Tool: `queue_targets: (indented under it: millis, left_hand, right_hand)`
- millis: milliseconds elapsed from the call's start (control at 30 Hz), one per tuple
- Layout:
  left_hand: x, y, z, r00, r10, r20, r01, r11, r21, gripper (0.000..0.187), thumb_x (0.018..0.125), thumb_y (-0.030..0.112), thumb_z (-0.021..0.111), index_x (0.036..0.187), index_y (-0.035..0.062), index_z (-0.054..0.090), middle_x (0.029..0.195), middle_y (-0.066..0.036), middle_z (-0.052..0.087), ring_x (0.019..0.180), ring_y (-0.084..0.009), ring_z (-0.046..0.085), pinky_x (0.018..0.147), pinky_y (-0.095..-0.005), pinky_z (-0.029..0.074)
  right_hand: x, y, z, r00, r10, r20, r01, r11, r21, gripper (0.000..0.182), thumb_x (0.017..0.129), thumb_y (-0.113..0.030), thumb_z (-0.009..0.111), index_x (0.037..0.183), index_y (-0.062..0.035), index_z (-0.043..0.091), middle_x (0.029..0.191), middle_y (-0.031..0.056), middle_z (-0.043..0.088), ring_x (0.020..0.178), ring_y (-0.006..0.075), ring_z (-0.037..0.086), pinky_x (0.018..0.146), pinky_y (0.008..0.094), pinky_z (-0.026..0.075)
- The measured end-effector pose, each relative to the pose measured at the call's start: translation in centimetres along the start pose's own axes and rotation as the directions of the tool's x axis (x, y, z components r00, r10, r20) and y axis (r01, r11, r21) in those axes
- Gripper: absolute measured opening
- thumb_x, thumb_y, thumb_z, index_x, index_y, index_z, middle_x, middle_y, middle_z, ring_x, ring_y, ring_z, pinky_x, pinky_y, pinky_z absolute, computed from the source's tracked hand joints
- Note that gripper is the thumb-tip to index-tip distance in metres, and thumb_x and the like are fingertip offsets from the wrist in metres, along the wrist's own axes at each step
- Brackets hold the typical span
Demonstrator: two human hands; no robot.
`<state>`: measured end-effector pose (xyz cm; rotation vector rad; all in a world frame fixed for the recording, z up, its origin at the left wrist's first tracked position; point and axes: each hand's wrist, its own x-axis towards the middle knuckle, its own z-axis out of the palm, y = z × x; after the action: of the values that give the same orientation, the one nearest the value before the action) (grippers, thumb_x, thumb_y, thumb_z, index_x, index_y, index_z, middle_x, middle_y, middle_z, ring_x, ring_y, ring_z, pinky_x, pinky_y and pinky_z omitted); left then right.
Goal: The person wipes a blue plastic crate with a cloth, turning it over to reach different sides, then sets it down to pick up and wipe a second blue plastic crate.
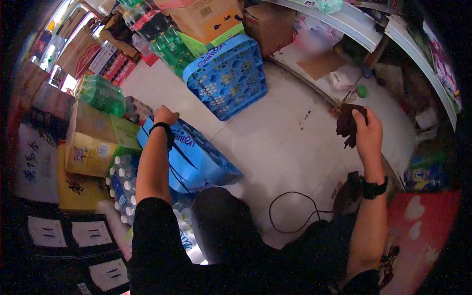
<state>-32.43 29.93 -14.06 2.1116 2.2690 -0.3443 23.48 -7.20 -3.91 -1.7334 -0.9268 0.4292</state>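
My left hand (pixel 166 116) is closed at the upper corner of a tilted blue plastic basket (pixel 189 157), which has pink lettering on its band. Its fingertips are partly hidden, but they appear wrapped over the rim. Out to the right, my right hand (pixel 369 132) pinches a dark brown, crumpled cloth (pixel 348 123) between thumb and fingers. The cloth hangs above the pale tiled floor (pixel 275 132), near a low shelf. A second blue basket (pixel 228 81) with a holed pattern stands farther ahead, apart from both hands.
Yellow cartons (pixel 93 142), green bottle packs (pixel 101 93) and water bottles (pixel 123 187) crowd the left side. Cardboard boxes (pixel 206 19) are stacked at the back. A black cord (pixel 270 216) loops on the floor. Low shelving (pixel 314 81) with a green cap (pixel 362 91) borders the right.
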Motion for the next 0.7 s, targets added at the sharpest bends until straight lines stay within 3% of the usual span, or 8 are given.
queue_targets:
  millis: [100,200,300,400,500,600,667,700]
  left_hand:
    - [2.3,1.9,-0.6,0.979,-0.001,-0.203,-0.082,0.913,-0.401,0.085,0.092,0.052,0.06,0.146,-0.0103,0.04,0.15,-0.032,0.045,0.142,-0.0418,0.043,0.116,-0.0467,0.038]
    - [3.3,5.0,-2.7,0.873,0.159,-0.461,-0.453,0.617,-0.644,0.08,0.098,0.054,0.052,0.146,-0.01,0.042,0.152,-0.03,0.044,0.144,-0.0379,0.043,0.116,-0.0447,0.037]
    - [2.3,8.7,-4.5,0.892,0.126,-0.434,-0.442,0.448,-0.777,0.077,0.101,0.055,0.051,0.142,-0.0102,0.048,0.142,-0.026,0.056,0.132,-0.0329,0.054,0.112,-0.0406,0.04]
    - [2.1,9.5,-5.5,0.93,0.209,-0.302,-0.367,0.528,-0.766,0.065,0.101,0.054,0.056,0.123,-0.0064,0.063,0.113,-0.013,0.069,0.105,-0.0232,0.063,0.096,-0.0351,0.047]
    - [2.1,10.3,-3.7,0.925,0.189,-0.329,-0.374,0.309,-0.875,0.043,0.1,0.044,0.064,0.101,0.0011,0.068,0.087,-0.001,0.063,0.083,-0.0128,0.055,0.078,-0.0291,0.044]
    - [-0.1,12.4,-3.1,0.949,0.228,-0.218,-0.215,-0.037,-0.976,0.03,0.1,0.037,0.066,0.093,0.0075,0.065,0.083,0.003,0.058,0.078,-0.0094,0.05,0.072,-0.0276,0.04]
    - [-2.6,15.6,-3.1,0.962,0.142,-0.233,-0.2,-0.213,-0.956,0.026,0.101,0.033,0.065,0.094,0.0083,0.064,0.084,0.002,0.059,0.078,-0.0097,0.051,0.072,-0.0278,0.041]
    - [-4.1,17.3,-3.5,0.961,0.14,-0.24,-0.191,-0.298,-0.935,0.025,0.104,0.032,0.058,0.098,0.0086,0.064,0.088,0.0,0.061,0.082,-0.0142,0.055,0.08,-0.0327,0.045]
  right_hand:
    - [0.3,0.5,0.0,1.0,0.02,0.023,-0.019,0.999,-0.026,0.024,0.098,-0.023,0.063,0.101,0.0005,0.067,0.081,0.0076,0.07,0.071,0.018,0.065,0.07,0.0341,0.053]
    - [0.4,0.9,0.2,1.0,0.007,0.023,-0.006,0.998,-0.059,0.024,0.099,-0.024,0.062,0.1,0.0001,0.067,0.08,0.0065,0.068,0.071,0.0169,0.064,0.07,0.0327,0.052]
    - [-0.3,-1.3,0.0,0.988,0.14,0.068,-0.143,0.989,0.036,0.024,0.1,-0.023,0.062,0.1,-0.0003,0.067,0.081,0.0064,0.068,0.074,0.0159,0.064,0.071,0.0312,0.052]
    - [-0.2,-1.0,0.3,0.993,0.101,0.056,-0.107,0.987,0.122,0.024,0.1,-0.024,0.062,0.101,-0.0005,0.068,0.081,0.0057,0.069,0.074,0.0153,0.064,0.07,0.0303,0.051]
    - [-0.3,-1.1,0.3,1.0,-0.004,0.029,0.001,0.995,0.101,0.025,0.1,-0.024,0.062,0.102,0.0,0.068,0.082,0.0042,0.069,0.074,0.0143,0.065,0.069,0.0305,0.051]
    - [0.4,0.0,0.5,1.0,0.015,0.016,-0.016,0.999,0.037,0.027,0.1,-0.025,0.062,0.103,0.0008,0.069,0.084,0.0031,0.07,0.075,0.0126,0.064,0.07,0.0296,0.051]
    - [0.2,0.1,0.8,0.998,0.049,0.041,-0.054,0.989,0.138,0.029,0.1,-0.026,0.061,0.104,0.0011,0.069,0.088,0.0036,0.071,0.076,0.0122,0.065,0.072,0.0293,0.052]
    - [0.3,0.0,0.9,0.997,0.061,0.055,-0.071,0.98,0.185,0.029,0.101,-0.027,0.061,0.105,0.0012,0.069,0.089,0.0039,0.072,0.077,0.0119,0.065,0.073,0.0292,0.052]
